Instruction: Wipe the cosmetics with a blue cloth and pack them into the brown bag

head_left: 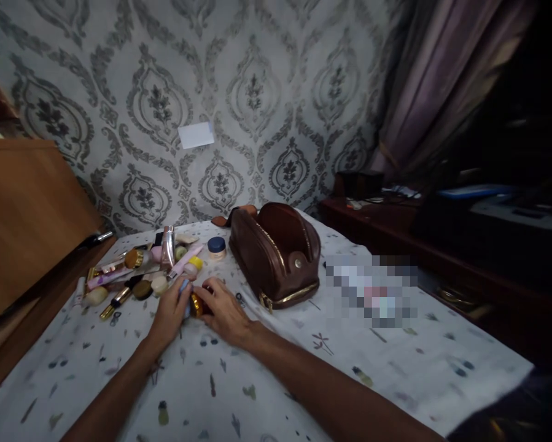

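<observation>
As two bare hands meet low over a printed white cloth (220,393), the left hand (171,307) pinches a pale blue item (184,285) between thumb and fingers, while the right hand (227,313), fingers curled, closes on a small gold-coloured item (195,305) directly beside it. Their exact kind is too small to tell, and the fingers hide much of both.

Just beyond the left hand, a loose cluster of cosmetics spreads over the cloth: a shiny upright tube (167,247), a pink tube (183,263), a yellow-capped container (194,264) and a slim black-and-gold tube (115,302) lying at a slant. A jar with a dark blue lid (217,247) stands apart, between the cluster and a brown toiletry bag (276,279), which sits unzipped, its mouth gaping. To the bag's right, an item (377,291) is pixelated past recognition.

A brown wooden panel (27,215) flanks the left side; a dark red cabinet (386,245) lines the right. Behind, a white card (196,135) shows against patterned wallpaper (276,92).
</observation>
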Tool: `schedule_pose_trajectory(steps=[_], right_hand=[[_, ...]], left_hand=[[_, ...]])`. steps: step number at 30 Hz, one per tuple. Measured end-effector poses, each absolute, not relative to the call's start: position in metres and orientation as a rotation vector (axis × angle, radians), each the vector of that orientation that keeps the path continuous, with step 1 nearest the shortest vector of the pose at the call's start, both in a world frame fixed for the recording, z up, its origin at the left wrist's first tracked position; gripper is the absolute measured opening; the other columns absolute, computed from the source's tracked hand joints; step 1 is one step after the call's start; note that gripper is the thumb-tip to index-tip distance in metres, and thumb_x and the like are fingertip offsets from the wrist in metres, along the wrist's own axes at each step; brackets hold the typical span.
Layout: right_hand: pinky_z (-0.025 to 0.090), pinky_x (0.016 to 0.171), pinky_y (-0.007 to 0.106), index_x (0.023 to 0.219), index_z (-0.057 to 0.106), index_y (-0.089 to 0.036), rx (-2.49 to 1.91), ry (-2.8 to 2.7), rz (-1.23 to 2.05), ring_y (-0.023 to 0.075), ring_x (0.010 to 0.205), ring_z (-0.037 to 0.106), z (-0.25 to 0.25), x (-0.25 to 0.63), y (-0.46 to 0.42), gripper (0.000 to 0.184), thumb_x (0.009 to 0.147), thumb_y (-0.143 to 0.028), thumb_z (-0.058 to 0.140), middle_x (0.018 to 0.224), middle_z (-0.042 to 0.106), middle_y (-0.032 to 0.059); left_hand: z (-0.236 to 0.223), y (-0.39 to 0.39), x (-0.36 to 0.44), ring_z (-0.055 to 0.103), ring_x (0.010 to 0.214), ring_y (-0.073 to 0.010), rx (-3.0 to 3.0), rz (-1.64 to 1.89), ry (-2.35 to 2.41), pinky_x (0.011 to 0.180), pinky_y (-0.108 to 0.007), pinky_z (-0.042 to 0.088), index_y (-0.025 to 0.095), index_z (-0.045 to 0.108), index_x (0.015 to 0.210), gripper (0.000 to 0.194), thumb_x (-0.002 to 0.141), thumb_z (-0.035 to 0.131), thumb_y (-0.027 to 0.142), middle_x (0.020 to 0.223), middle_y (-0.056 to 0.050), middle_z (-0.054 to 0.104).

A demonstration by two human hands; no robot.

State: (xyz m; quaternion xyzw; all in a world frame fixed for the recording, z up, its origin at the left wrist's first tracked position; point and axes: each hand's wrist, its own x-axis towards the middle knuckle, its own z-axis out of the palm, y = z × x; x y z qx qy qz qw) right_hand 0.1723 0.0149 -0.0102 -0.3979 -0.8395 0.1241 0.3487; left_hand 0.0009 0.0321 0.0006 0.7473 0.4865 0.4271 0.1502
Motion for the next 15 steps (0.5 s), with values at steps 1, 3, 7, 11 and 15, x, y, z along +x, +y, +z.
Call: schedule_pose_trajectory(steps=[1, 3, 7, 11, 15], right_hand=[[0.049, 0.093, 0.039, 0.128, 0.052, -0.024, -1.015, -2.174, 0.323, 0.0237, 0.110, 0.050, -0.011, 0.172, 0.015, 0.057, 0.076, -0.009, 0.071, 0.121, 0.050, 0.0077], [0.048, 0.094, 0.039, 0.129, 0.052, -0.025, -0.991, -2.162, 0.333, 0.0239, 0.112, 0.050, -0.012, 0.172, 0.016, 0.058, 0.076, -0.010, 0.072, 0.123, 0.051, 0.0078], [0.049, 0.092, 0.038, 0.124, 0.055, -0.023, -1.047, -2.048, 0.392, 0.0238, 0.108, 0.053, -0.012, 0.173, 0.018, 0.054, 0.074, -0.020, 0.078, 0.118, 0.052, 0.0074], [0.052, 0.079, 0.036, 0.118, 0.057, -0.020, -1.225, -1.999, 0.431, 0.0233, 0.097, 0.056, -0.008, 0.174, 0.018, 0.049, 0.074, -0.027, 0.076, 0.111, 0.052, 0.0074], [0.053, 0.076, 0.036, 0.117, 0.056, -0.021, -1.294, -2.023, 0.415, 0.0245, 0.098, 0.056, -0.004, 0.175, 0.016, 0.045, 0.076, -0.031, 0.071, 0.110, 0.052, 0.0073]], left_hand=[[0.000, 0.035, -0.001, 0.064, 0.097, -0.0234, 2.085, 1.221, 1.388, 0.088, -0.035, 0.050, 0.018, 0.063, 0.104, 0.041, 0.094, 0.041, 0.051, 0.101, -0.007, 0.071], [0.000, 0.041, -0.003, 0.065, 0.095, -0.0241, 1.982, 1.213, 1.372, 0.086, -0.035, 0.051, 0.017, 0.065, 0.099, 0.048, 0.089, 0.045, 0.060, 0.097, -0.007, 0.071], [-0.001, 0.041, -0.002, 0.065, 0.103, -0.0256, 1.919, 1.186, 1.377, 0.091, -0.036, 0.051, 0.017, 0.064, 0.107, 0.056, 0.089, 0.042, 0.065, 0.107, -0.009, 0.071], [-0.006, 0.034, 0.000, 0.062, 0.115, -0.0277, 2.237, 1.059, 1.329, 0.099, -0.041, 0.049, 0.019, 0.058, 0.122, 0.054, 0.087, 0.052, 0.060, 0.123, -0.010, 0.066], [-0.011, 0.033, -0.003, 0.064, 0.113, -0.0284, 2.543, 0.981, 1.332, 0.096, -0.042, 0.052, 0.020, 0.056, 0.125, 0.051, 0.089, 0.050, 0.057, 0.125, -0.011, 0.066]])
